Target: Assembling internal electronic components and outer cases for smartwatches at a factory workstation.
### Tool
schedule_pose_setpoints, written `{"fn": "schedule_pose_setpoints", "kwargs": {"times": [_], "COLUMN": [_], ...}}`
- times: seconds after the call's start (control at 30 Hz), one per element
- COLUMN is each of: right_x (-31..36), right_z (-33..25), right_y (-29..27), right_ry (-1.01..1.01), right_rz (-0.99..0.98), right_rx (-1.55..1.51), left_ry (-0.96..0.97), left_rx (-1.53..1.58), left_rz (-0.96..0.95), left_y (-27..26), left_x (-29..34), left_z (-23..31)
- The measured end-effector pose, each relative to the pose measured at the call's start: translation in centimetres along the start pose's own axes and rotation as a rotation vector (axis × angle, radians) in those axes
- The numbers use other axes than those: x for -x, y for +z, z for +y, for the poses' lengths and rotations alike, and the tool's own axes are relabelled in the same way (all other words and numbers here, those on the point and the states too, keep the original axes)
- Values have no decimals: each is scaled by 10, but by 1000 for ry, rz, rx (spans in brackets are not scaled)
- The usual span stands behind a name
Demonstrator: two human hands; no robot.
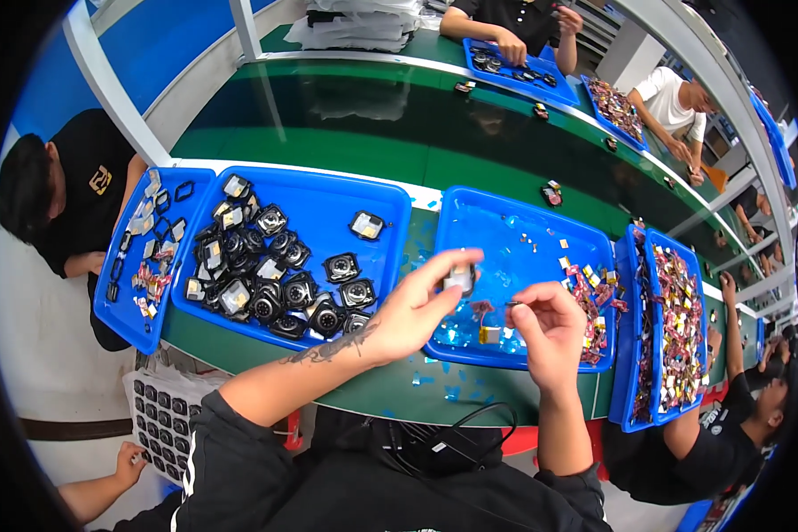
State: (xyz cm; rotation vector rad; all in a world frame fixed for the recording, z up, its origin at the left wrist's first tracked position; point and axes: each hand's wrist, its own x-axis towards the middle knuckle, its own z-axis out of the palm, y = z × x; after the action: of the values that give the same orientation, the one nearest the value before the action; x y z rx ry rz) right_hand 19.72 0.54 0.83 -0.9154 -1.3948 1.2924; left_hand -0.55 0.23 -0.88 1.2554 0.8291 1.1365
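Two-handed hold above a shallow blue tray point(479, 217) on a green worktop point(505, 395).

From left: a narrow tray point(133, 328) bears dark frames and small parts; beside it, a wide tray point(319, 199) carries black cases point(267, 303), heaped leftward, with a few apart, perhaps for easier picking. The left hand point(412, 306) holds a dark-rimmed case point(459, 280) above the shallow tray, its grip narrow, apparently at the edge so the pale face is left uncovered. A silver-and-yellow component point(488, 334) shows between the hands; whether it hangs or rests cannot be told. The right hand point(551, 332) pinches a small dark piece point(514, 304), probably at the fingertips for fine control. Wired parts point(594, 310) gather at the shallow tray's right side, presumably grouped to spare space.
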Motion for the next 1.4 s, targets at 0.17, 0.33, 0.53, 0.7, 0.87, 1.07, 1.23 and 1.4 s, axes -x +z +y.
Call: {"fn": "schedule_pose_setpoints", "kwargs": {"times": [0.17,0.33,0.53,0.7,0.87,1.07,1.23,1.4], "right_x": [-3,-7,-6,-3,-2,-2,-3,-4], "right_z": [-3,-3,-7,-16,-22,-22,-22,-22], "right_y": [23,43,39,38,36,33,32,33], "right_ry": [-110,-302,-364,-336,-301,-285,-266,-234], "right_rz": [-22,72,113,83,87,64,67,59], "right_rx": [401,610,640,707,684,668,659,643], "left_ry": [-53,26,-38,-45,-30,3,0,-9], "left_rx": [197,166,219,260,246,154,156,123], "left_rz": [134,188,88,-6,-43,-45,-44,-52], "left_y": [13,14,11,10,10,12,13,13], "left_x": [5,9,11,10,12,14,13,14], "left_z": [3,-4,0,0,5,7,4,5]}}
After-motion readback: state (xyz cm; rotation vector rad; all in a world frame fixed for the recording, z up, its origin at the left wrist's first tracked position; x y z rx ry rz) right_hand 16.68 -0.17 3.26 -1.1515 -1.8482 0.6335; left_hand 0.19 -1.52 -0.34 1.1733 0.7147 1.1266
